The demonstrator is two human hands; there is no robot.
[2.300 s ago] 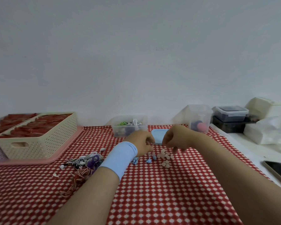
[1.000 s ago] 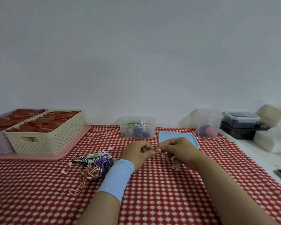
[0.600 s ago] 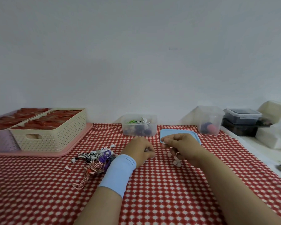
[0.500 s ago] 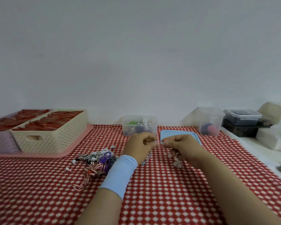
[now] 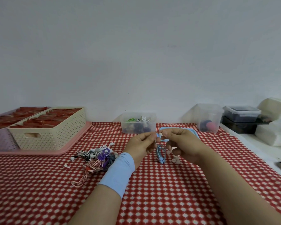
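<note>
Left grip (image 5: pixel 139 146): raised, fingers curled, thumb and forefinger pinched at the tip.
Right grip (image 5: pixel 183 144): level with it, pinched too, fingertips meeting the left's.
Forearms: converging from the lower edge.

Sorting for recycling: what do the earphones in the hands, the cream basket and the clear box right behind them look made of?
Earphones: likely plastic buds on a rubbery blue-and-white cord, which hangs in soft loops. Cream basket: matte moulded plastic, by its even perforated walls. Clear box: translucent plastic; contents show through.
</note>
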